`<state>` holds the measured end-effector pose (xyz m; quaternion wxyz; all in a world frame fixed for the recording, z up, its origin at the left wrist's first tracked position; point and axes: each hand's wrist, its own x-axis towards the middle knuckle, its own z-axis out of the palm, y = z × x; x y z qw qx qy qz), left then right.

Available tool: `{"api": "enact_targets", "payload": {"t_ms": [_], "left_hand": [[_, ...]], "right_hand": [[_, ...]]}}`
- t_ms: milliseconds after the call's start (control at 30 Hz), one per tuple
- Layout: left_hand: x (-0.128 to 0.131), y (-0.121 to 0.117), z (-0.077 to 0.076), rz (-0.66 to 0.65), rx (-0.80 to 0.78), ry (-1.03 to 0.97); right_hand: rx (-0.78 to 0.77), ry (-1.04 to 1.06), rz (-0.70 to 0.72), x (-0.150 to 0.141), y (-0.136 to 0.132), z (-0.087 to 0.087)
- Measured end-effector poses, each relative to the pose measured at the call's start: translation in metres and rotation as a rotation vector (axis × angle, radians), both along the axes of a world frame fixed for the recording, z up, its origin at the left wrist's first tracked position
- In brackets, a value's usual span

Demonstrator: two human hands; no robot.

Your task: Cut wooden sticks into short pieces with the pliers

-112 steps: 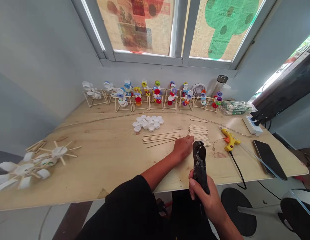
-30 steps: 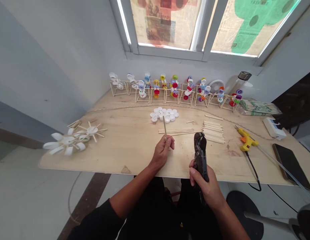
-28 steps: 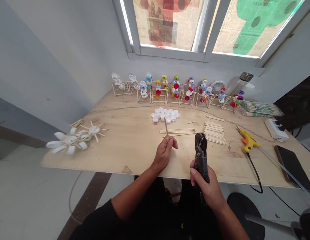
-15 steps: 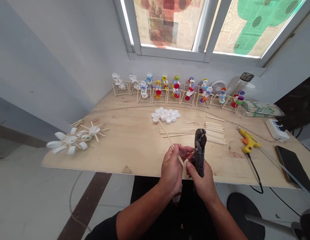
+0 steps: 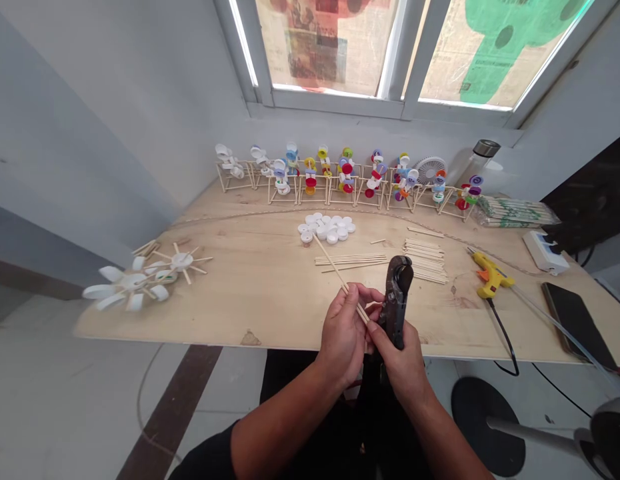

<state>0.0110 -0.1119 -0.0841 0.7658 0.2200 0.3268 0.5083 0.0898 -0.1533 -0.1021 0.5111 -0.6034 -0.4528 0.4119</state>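
My left hand (image 5: 343, 333) is closed around thin wooden sticks (image 5: 331, 259), one of them reaching up and left toward the white caps. In my right hand (image 5: 407, 363) is a dark hand tool with a rounded head, like a cutter or pliers (image 5: 396, 293), held upright. The right thumb touches the lower ends of the sticks. Both hands meet over the table's front edge. Just beyond them lie loose long sticks (image 5: 353, 259) and a pile of shorter sticks (image 5: 425, 260). White bottle caps (image 5: 326, 228) sit in a cluster behind.
Stick frames with coloured cap wheels (image 5: 310, 180) line the wall. White wheel assemblies (image 5: 133, 283) lie at the left. On the right are a yellow glue gun (image 5: 493, 273) with its cord, a phone (image 5: 575, 320), a power strip (image 5: 545, 252) and bagged sticks (image 5: 515, 211).
The right thumb has come onto the lower ends of the sticks, which now lie side by side. The whole view has shifted slightly.
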Motion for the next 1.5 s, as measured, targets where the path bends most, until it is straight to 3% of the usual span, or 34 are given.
{"api": "enact_targets", "payload": {"t_ms": [233,400,500,633,667,833,967,1233,1500], "left_hand": [[-0.022,0.012,-0.005,-0.177,0.215,0.393],[-0.033,0.013,-0.007,-0.278,0.210,0.373],[-0.037,0.018,-0.010,-0.215,0.317,0.480],[-0.054,0.039,-0.024,0.098,0.555,0.875],[-0.059,0.046,-0.030,0.123,0.612,0.974],[-0.076,0.070,-0.053,0.072,0.837,1.297],[-0.077,0.075,-0.054,0.037,0.942,1.428],[-0.074,0.081,-0.042,-0.105,0.965,1.581],[-0.072,0.080,-0.040,-0.112,0.954,1.668]], "right_hand": [[0.010,0.026,-0.081,0.004,-0.003,-0.003],[0.001,0.011,-0.077,0.002,-0.003,-0.005],[-0.008,0.049,-0.075,0.001,-0.003,-0.008],[0.007,0.095,-0.168,0.008,-0.004,-0.012],[0.010,0.098,-0.187,0.011,-0.005,-0.014],[-0.005,0.120,-0.195,0.019,-0.010,-0.016],[-0.018,0.126,-0.173,0.019,-0.012,-0.014],[-0.009,0.131,-0.135,0.020,-0.011,-0.011],[-0.011,0.125,-0.128,0.022,-0.010,-0.015]]}}
